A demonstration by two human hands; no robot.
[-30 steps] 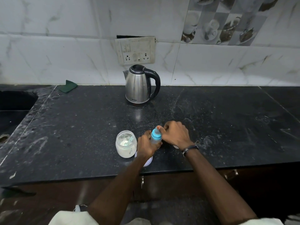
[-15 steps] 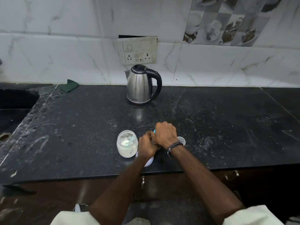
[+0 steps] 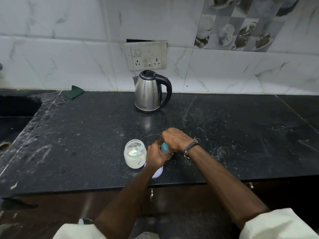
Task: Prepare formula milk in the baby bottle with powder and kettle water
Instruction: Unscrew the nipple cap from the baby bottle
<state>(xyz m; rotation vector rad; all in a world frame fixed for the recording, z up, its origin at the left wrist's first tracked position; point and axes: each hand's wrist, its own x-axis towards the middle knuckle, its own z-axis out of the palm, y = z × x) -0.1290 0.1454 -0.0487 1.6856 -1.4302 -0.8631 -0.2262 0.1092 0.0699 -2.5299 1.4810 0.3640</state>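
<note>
**Both hands on the baby bottle at the counter's front edge**

Black speckled granite countertop (image 3: 86, 135) runs below a white marble-look tiled wall, and everything is placed here by the stainless steel electric kettle (image 3: 149, 91), which stands at the back of the counter directly under a wall socket plate (image 3: 146, 55). Well in front of the kettle, near the counter's front edge, the baby bottle (image 3: 164, 149) stands with its blue collar showing between the two hands. The left hand (image 3: 156, 155) wraps its curled fingers round the bottle's body, while the right hand (image 3: 176, 138), a dark band at its wrist, closes over the bottle's top from above. Just left of the bottle, also in front of the kettle, sits an open glass jar of white powder (image 3: 135, 156) with a pale scoop inside. A white lid (image 3: 158, 172) lies flat under the left wrist. Far left of the kettle, a folded green cloth (image 3: 74, 91) rests against the wall.
</note>
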